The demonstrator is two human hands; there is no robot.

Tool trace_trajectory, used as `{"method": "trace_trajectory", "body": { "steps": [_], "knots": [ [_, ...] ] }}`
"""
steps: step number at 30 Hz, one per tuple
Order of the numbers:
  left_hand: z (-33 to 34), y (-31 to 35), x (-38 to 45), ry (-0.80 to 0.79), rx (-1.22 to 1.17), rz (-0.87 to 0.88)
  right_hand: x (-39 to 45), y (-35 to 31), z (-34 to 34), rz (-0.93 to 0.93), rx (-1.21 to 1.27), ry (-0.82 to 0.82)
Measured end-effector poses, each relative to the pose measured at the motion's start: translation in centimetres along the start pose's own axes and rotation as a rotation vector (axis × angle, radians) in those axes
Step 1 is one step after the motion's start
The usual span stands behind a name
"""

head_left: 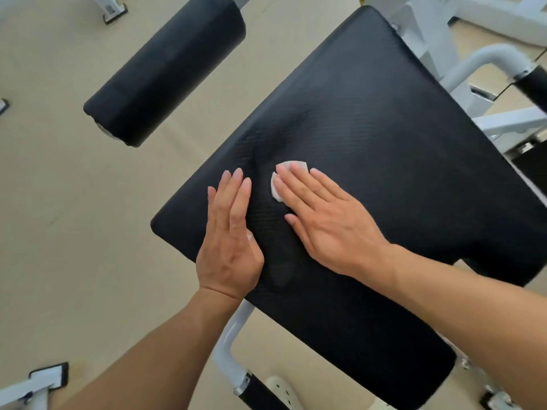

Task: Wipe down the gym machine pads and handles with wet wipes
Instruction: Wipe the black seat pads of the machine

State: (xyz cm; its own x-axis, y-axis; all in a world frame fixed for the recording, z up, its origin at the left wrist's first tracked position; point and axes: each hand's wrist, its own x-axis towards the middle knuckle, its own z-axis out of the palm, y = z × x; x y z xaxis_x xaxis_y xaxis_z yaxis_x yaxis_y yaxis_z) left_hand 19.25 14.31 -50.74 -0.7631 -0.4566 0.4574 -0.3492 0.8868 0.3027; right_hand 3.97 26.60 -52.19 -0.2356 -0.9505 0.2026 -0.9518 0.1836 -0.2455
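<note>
Two flat hands on the black seat pad, a wet wipe under the right one.

The right hand [324,224] presses a small white wet wipe [282,180] with straight fingers mid-pad; the left hand [229,244] rests beside it, fingers straight and together. The seat pad [384,149] is textured, faintly streaked.

Beige floor [74,217], perhaps a pale shoe [281,389]

Beige floor [74,202] (evenly lit) — white metal frames [41,380] around.
</note>
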Motion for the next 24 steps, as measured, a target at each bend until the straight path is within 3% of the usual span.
{"method": "trace_trajectory", "body": {
  "steps": [5, 7, 11, 15, 18, 24],
  "knots": [
    [0.1, 0.1, 0.0, 0.013, 0.002, 0.009, 3.8, 3.7, -1.7, 0.575, 0.102, 0.053],
    [0.0, 0.2, 0.0, 0.02, -0.018, -0.004, 7.0, 3.0, -1.7, 0.667, 0.179, 0.094],
    [-0.5, 0.2, 0.2, 0.055, -0.105, -0.044, 9.9, -1.9, -0.7, 0.452, 0.189, 0.038],
    [-2.1, 0.8, 0.2, 0.184, -0.329, -0.318, 8.8, -5.8, 0.0, 0.174, 0.173, -0.021],
    [-4.8, -0.5, -0.5, 0.199, -0.327, -0.356, 7.0, -10.0, 1.4, -0.051, 0.117, -0.048],
    [-9.7, -2.5, -2.6, 0.065, -0.252, -0.375, 3.0, -13.9, 3.7, -0.035, 0.022, -0.036]
  ]
}}
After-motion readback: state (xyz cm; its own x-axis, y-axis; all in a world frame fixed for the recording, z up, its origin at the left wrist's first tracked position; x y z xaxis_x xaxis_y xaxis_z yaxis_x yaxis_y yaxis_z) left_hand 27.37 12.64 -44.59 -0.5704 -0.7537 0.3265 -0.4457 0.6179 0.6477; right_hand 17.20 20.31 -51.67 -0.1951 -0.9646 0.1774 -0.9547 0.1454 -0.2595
